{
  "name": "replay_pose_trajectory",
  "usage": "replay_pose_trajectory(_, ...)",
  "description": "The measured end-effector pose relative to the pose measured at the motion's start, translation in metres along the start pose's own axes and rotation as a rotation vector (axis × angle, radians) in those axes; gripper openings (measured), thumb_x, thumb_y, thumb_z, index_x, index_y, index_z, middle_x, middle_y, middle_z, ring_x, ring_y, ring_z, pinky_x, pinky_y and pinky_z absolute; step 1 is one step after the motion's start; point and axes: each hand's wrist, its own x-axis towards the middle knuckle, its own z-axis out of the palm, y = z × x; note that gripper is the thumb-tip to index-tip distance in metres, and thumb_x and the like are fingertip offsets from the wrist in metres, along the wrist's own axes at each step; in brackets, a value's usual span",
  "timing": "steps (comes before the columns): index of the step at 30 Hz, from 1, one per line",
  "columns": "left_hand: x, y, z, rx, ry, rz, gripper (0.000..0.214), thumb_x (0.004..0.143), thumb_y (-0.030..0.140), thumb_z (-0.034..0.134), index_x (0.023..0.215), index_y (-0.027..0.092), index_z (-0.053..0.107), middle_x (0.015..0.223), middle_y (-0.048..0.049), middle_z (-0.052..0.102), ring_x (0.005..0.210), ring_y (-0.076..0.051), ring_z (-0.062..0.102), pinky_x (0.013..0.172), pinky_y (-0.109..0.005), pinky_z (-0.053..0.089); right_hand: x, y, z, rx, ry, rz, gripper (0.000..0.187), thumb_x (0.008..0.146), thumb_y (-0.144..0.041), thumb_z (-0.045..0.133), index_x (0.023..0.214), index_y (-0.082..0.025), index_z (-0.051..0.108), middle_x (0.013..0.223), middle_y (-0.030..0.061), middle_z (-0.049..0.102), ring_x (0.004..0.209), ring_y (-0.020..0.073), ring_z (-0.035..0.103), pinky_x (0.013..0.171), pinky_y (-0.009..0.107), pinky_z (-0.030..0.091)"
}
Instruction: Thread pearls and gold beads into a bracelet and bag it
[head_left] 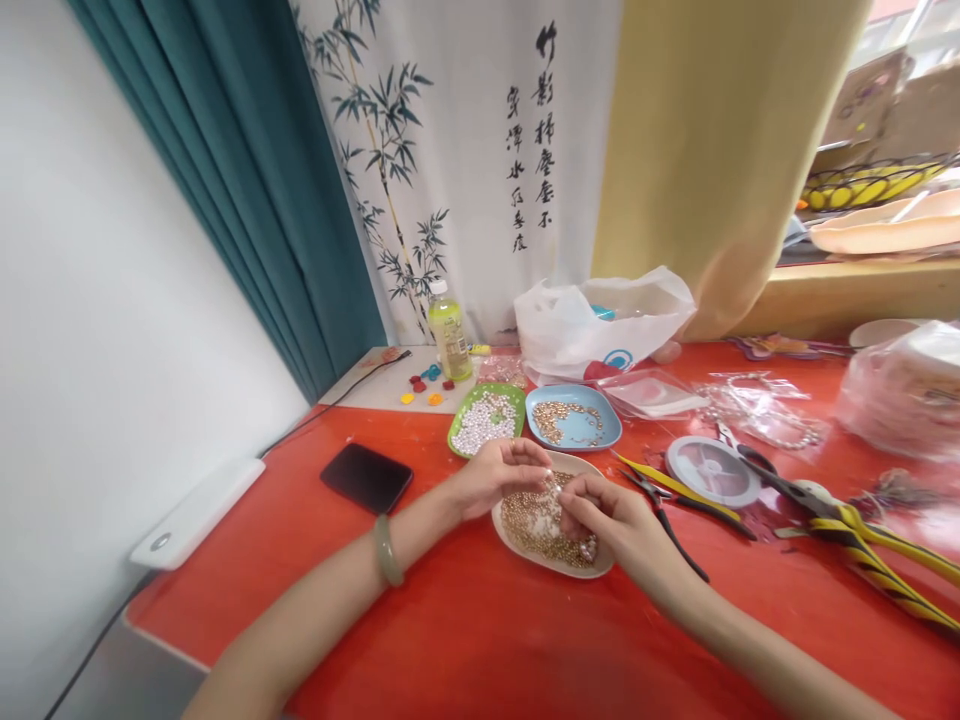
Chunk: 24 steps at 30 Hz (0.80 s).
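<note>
My left hand, with a pale green bangle on the wrist, has thumb and fingers pinched together over the cream plate. A small white bead shows at its fingertips. Close beside it, my right hand is also closed in a pinch; what lies between its fingers is too small to make out. Some larger pale beads show just below the right hand, and whether they hang from it I cannot tell. Many small gold beads lie in the plate.
Behind are a green tray of white beads and a blue tray of gold ones. Pliers, a clear spool and scissors lie right; a phone lies left. A bottle and plastic bag stand at the back.
</note>
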Motion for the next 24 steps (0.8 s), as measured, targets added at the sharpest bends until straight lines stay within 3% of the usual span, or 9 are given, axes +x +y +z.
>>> replay_pose_trajectory(24, 0.0015, -0.0034, -0.0053, 0.04, -0.032, 0.008, 0.023, 0.056, 0.022, 0.074, 0.072, 0.01, 0.062, 0.066, -0.0002, 0.057, 0.062, -0.008, 0.056, 0.068, -0.025, 0.044, 0.0034, 0.0048, -0.002, -0.044, -0.029, -0.018, 0.022, 0.073, -0.037, 0.05, 0.061, -0.019, 0.048, 0.055, -0.0023, 0.054, 0.05, 0.0104, 0.046, 0.049, 0.023, 0.035)
